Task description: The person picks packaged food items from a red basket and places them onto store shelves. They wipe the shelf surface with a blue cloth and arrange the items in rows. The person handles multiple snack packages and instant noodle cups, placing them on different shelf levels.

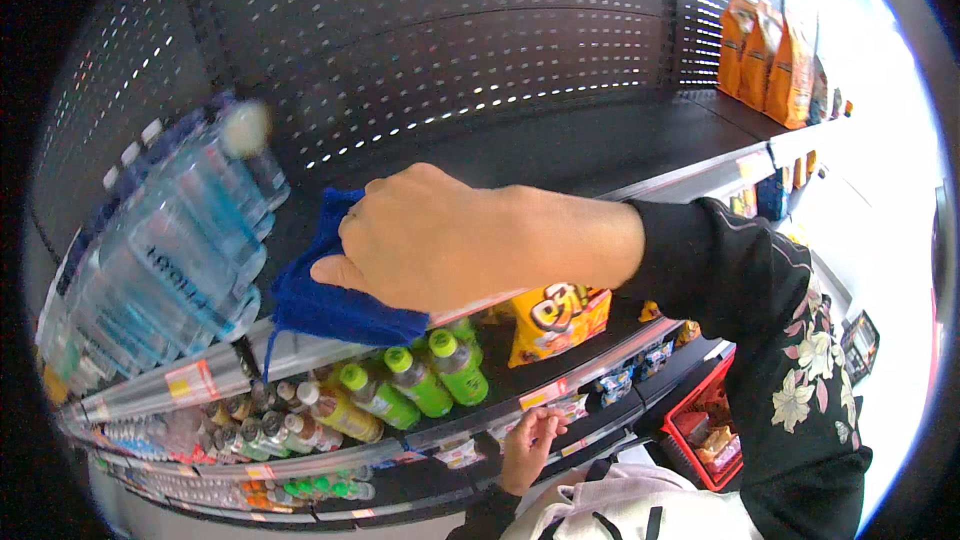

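Observation:
My right hand (427, 240) is shut on a dark blue cloth (349, 307). It reaches across the upper black shelf (487, 142), and part of the cloth hangs over the price-tag rail. Just left of the cloth stand packs of clear water bottles (180, 247) with white caps. Lower down, near my body, my left hand (529, 442) has loosely bent fingers and nothing visible in it. It is in front of the lower shelves, close to small packets (461, 454). My right forearm partly covers a yellow snack bag (555, 322) on the shelf below.
Green-capped bottles (427, 382) and other drinks line the shelf under the cloth. Orange bags (772, 67) stand at the upper shelf's far right end. A red basket (705, 427) holding packets is beside me at lower right. A perforated black panel (450, 37) backs the shelf.

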Tool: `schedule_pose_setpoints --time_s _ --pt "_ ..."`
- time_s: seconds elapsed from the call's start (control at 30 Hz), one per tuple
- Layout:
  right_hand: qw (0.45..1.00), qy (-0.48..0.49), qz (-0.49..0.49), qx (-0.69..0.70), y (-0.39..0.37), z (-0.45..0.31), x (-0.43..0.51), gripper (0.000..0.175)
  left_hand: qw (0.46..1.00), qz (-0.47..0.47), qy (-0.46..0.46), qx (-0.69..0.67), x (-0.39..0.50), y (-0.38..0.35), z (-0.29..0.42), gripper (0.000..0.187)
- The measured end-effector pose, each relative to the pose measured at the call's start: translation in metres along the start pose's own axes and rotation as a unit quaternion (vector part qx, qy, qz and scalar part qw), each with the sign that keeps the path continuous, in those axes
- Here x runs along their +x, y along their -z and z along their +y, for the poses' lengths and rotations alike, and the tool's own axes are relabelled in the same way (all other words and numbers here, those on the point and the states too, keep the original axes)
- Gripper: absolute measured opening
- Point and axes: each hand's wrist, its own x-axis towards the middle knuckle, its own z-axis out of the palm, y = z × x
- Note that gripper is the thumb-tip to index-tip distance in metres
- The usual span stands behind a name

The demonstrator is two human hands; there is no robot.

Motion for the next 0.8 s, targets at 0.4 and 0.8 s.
schedule_pose_setpoints --time_s 0.4,0.8 --pt "0.951 -0.202 -0.218 -0.087 0.019 0.155 -0.167 0.036 0.914 0.067 -0.315 0.246 0.056 -0.055 0.197 0.015" --pt "0.840 -0.447 -0.292 -0.103 0.033 0.275 -0.371 0.042 0.672 0.128 -0.545 0.485 0.117 -0.103 0.259 0.018"
